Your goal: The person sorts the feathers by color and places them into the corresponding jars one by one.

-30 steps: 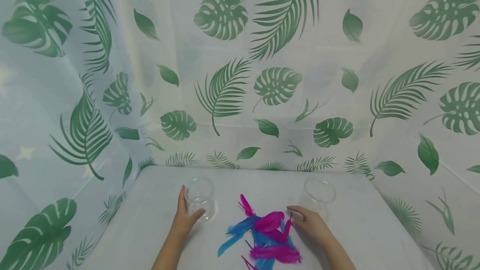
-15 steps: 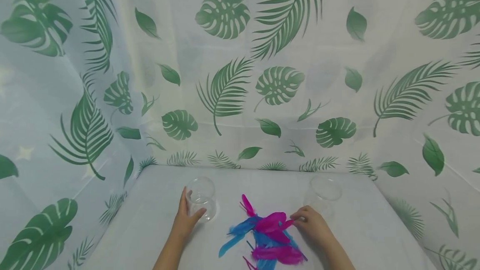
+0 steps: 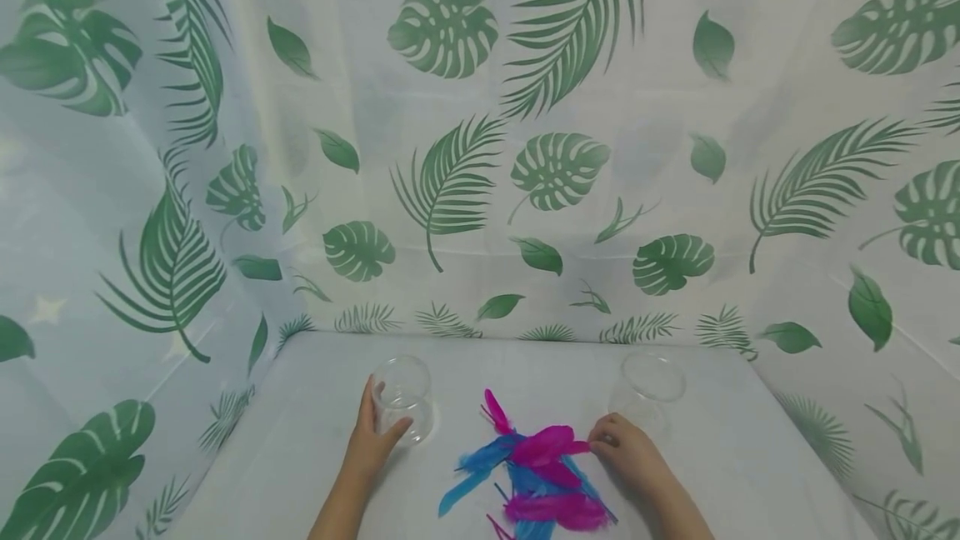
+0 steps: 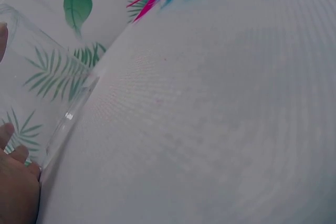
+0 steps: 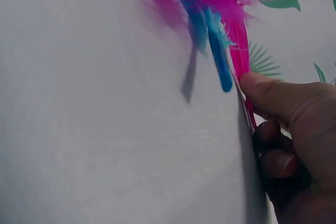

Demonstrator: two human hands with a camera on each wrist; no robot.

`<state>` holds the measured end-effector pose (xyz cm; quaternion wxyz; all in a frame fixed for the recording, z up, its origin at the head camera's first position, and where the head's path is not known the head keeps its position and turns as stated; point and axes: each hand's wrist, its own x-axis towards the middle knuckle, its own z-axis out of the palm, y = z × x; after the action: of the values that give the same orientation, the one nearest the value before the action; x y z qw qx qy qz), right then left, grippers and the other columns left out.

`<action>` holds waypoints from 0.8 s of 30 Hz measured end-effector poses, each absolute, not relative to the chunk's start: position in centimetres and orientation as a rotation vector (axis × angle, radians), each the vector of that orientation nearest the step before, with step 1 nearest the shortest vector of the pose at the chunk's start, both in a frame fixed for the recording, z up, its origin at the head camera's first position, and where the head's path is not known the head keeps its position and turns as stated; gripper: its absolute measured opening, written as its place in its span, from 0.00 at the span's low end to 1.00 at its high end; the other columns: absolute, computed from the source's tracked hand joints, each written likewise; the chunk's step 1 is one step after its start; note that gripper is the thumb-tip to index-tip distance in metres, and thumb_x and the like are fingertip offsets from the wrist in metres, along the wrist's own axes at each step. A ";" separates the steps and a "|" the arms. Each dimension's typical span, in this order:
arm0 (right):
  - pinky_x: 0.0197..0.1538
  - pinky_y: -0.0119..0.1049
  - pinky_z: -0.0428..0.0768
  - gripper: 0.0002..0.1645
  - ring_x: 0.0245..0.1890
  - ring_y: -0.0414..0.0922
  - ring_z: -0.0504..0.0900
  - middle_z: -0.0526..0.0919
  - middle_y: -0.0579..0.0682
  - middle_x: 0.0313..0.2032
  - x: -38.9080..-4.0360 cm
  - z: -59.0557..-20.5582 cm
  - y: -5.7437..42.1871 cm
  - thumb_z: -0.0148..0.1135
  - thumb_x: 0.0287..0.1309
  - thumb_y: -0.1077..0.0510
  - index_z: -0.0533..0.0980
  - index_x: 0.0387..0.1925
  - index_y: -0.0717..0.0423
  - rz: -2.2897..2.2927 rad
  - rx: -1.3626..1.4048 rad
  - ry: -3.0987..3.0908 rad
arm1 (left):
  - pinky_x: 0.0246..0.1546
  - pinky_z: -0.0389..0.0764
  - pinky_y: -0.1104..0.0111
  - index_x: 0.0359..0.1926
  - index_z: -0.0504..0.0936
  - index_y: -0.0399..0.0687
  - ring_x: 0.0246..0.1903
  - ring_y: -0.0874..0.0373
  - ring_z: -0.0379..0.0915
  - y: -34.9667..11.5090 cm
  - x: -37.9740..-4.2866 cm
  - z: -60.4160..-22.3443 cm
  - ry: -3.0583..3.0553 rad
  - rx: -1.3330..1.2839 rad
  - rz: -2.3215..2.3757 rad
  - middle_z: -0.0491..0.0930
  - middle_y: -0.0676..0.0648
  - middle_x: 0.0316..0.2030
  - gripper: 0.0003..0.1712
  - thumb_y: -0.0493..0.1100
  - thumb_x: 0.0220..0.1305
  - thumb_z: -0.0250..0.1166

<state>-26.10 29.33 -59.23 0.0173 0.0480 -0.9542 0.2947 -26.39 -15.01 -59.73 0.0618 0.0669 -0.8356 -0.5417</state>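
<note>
A loose pile of pink and blue feathers lies in the middle of the white table. At its right edge my right hand [image 3: 628,452] pinches the end of a pink feather [image 3: 581,446] between thumb and fingertips; the right wrist view shows this pink feather [image 5: 240,51] beside a blue quill end [image 5: 223,72]. My left hand [image 3: 369,440] grips a clear, round jar [image 3: 405,386] standing left of the pile, thumb on the near side and fingers round its left. In the left wrist view the jar's transparent wall [image 4: 63,103] leaves the fingers partly visible.
A second clear jar [image 3: 652,377] stands at the back right, just beyond my right hand. White curtains [image 3: 450,290] with green leaf prints rise behind the table [image 3: 300,390] and along both sides.
My right hand's extended fingers have curled onto a pink feather. The feather has tipped from nearly upright to lying rightward, then shifted slightly right. The left hand stays on its jar.
</note>
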 end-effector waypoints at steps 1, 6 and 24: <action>0.56 0.47 0.79 0.10 0.45 0.39 0.80 0.78 0.34 0.37 -26.1 -59.2 29.4 0.70 0.56 0.55 0.79 0.27 0.34 0.911 0.163 -2.961 | 0.73 0.52 0.45 0.79 0.38 0.67 0.77 0.40 0.44 -15.0 -26.4 -59.7 -2.520 0.202 -1.645 0.51 0.47 0.78 0.62 0.65 0.55 0.70; 0.54 0.43 0.80 0.10 0.44 0.37 0.79 0.78 0.33 0.37 -26.1 -58.8 29.8 0.69 0.57 0.55 0.79 0.27 0.34 0.916 0.258 -2.943 | 0.73 0.52 0.45 0.78 0.39 0.69 0.77 0.40 0.44 -14.9 -26.4 -59.8 -2.501 0.209 -1.668 0.52 0.47 0.78 0.62 0.65 0.55 0.71; 0.28 0.33 0.71 0.17 0.25 0.39 0.71 0.82 0.47 0.32 -27.3 -52.9 26.7 0.69 0.55 0.38 0.84 0.39 0.43 1.564 -0.031 -2.773 | 0.72 0.53 0.42 0.78 0.40 0.69 0.76 0.40 0.46 -15.0 -26.5 -60.0 -2.503 0.211 -1.628 0.53 0.48 0.77 0.62 0.67 0.53 0.70</action>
<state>-27.29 26.65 -52.87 -0.0210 -0.0097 -0.8708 0.4911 -26.52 -15.00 -59.98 0.0740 0.0703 -0.8339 -0.5423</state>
